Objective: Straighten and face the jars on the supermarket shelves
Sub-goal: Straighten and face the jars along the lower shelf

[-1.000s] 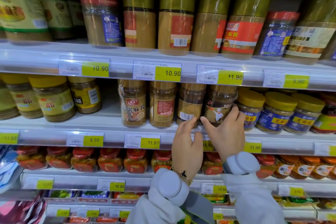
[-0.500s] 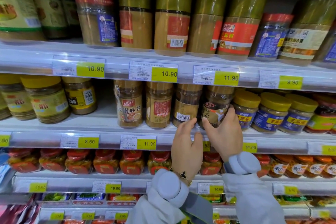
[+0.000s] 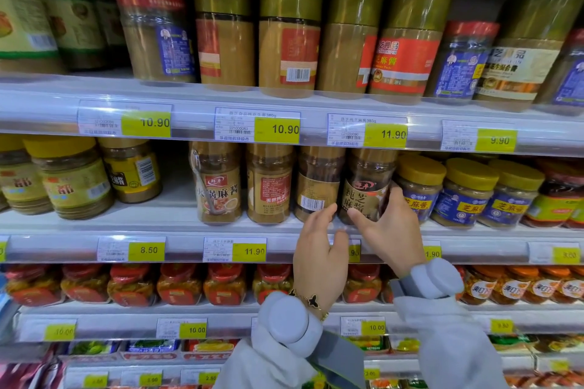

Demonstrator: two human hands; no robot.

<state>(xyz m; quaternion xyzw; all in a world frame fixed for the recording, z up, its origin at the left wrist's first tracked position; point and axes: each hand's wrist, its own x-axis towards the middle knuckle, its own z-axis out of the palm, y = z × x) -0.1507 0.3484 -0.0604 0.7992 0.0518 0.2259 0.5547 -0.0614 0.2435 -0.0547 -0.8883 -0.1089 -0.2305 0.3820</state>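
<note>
On the middle shelf stand a few tall brown sesame paste jars in a row. My right hand grips the rightmost of them, a dark-labelled jar, with the thumb across its lower front and the fingers round its right side. Its label faces forward. My left hand is just left of it, fingers straight, with the fingertips at the base of the neighbouring jar, which shows its barcode to the front. Two more jars stand further left, one facing front and one showing its back label.
Short yellow-lidded jars stand close on the right, and others on the left past a gap. The top shelf carries tall gold-capped jars, several turned sideways. Red-lidded jars fill the shelf below. Price tags line the shelf rails.
My right hand has turned the dark-labelled jar, so its label now faces front. My left hand stayed beside it, fingertips near the barcode jar.
</note>
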